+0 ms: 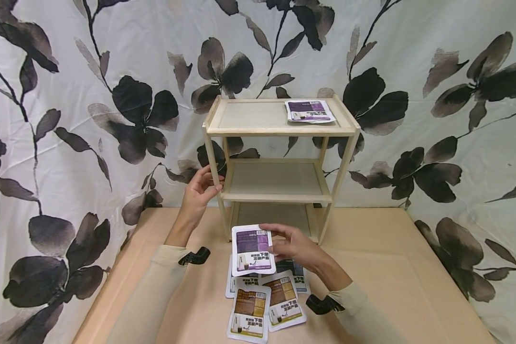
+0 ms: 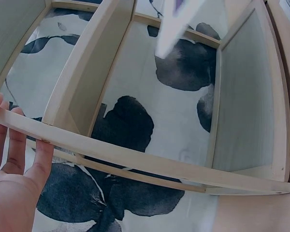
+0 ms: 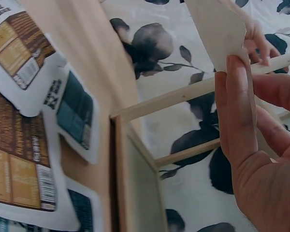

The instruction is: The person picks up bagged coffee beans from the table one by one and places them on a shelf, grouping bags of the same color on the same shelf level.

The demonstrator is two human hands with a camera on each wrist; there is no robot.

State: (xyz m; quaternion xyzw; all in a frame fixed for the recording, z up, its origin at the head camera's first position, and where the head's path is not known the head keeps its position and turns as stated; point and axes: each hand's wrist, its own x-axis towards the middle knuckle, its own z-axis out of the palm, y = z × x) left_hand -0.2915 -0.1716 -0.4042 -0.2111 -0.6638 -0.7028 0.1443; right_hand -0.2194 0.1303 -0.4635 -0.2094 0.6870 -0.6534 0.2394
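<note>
A pale wooden three-tier shelf (image 1: 279, 129) stands at the back of the table. My left hand (image 1: 209, 181) holds its front left post at the height of the middle tier, thumb in front and fingers (image 2: 17, 140) laid along the wood (image 2: 135, 157). My right hand (image 1: 276, 242) pinches a purple-and-white packet (image 1: 251, 249) by its right edge, lifted above the table before the bottom tier. The right wrist view shows that packet's white back (image 3: 216, 34) under my fingers (image 3: 234, 101). Another purple packet (image 1: 309, 111) lies on the top tier at the right.
Several flat packets lie on the table (image 1: 391, 267) below my right hand: two brown ones (image 1: 249, 313) (image 1: 284, 301) and a teal one (image 1: 300, 277), also in the right wrist view (image 3: 72, 113). A floral curtain (image 1: 69, 119) hangs behind. The middle tier (image 1: 275, 179) holds nothing.
</note>
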